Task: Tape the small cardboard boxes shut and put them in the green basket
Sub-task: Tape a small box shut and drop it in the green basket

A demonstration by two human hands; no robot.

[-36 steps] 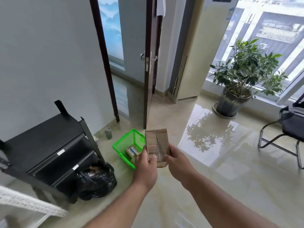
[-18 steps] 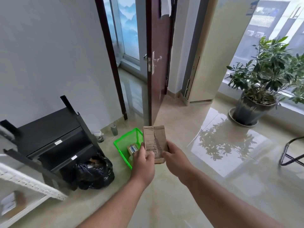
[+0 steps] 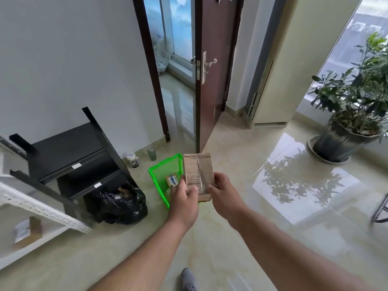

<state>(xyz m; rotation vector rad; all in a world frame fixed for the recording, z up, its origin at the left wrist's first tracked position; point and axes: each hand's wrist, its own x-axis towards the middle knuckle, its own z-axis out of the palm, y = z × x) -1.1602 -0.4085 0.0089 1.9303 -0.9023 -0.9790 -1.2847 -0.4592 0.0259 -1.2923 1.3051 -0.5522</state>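
Note:
A small brown cardboard box (image 3: 198,175) with a taped seam is held up in front of me between both hands. My left hand (image 3: 183,201) grips its lower left side with the thumb on the face. My right hand (image 3: 223,193) grips its lower right edge. Beyond and below it the green basket (image 3: 161,175) stands on the floor, partly hidden by the box and my left hand. Another small box (image 3: 172,180) with a blue and white label lies inside the basket.
A black shelf unit (image 3: 69,156) stands left, with a black rubbish bag (image 3: 121,203) at its foot. A white rack (image 3: 39,208) holds a cardboard box (image 3: 27,231). Two small containers (image 3: 133,160) sit by the wall. An open door (image 3: 210,70), a potted plant (image 3: 348,114) and my shoe (image 3: 189,279) show.
The view has swung left and downward and closer to the basket. Both hands keep the same hold on the box, which stays above the basket's right side.

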